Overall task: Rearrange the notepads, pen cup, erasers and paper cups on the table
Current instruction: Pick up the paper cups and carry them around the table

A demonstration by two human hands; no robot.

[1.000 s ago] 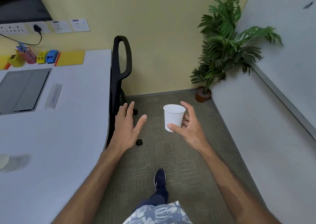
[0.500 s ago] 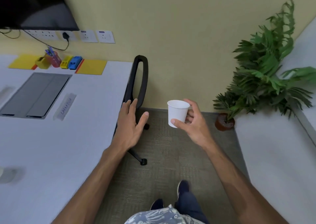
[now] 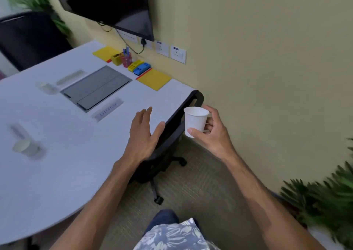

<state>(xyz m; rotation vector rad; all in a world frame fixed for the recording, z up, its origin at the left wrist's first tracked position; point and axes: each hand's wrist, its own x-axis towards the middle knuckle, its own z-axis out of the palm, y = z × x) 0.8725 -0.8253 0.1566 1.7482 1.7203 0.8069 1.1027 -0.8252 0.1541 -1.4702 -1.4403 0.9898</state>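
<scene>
A: What's on the counter (image 3: 57, 173), starting from the left?

B: A blurred pale cup (image 3: 24, 146) near the left edge and a second cup (image 3: 46, 87) farther back; then a grey mat (image 3: 95, 87); behind it, along the wall, the yellow notepads (image 3: 154, 79), the pen cup (image 3: 126, 58) and the erasers (image 3: 142, 69) sit in a row.

A: And the hands?

B: The left hand (image 3: 142, 135) hovers over the counter's near edge, straight and spread, holding nothing; past the black chair (image 3: 172, 131), the right hand (image 3: 212, 133) holds a white paper cup (image 3: 195, 120) upright in the air beside the chair back, off the counter, its fingers (image 3: 191, 131) curled round the cup's lower half.

A: So how should it be placed?

B: My guess is that the step is setting this cup on the counter; lift it over the chair back, not against it; keep it level; lower it onto bare surface well apart from the row. Let go only once the base sits flat, because a light cup tips easily; the free hand could steady it.
</scene>
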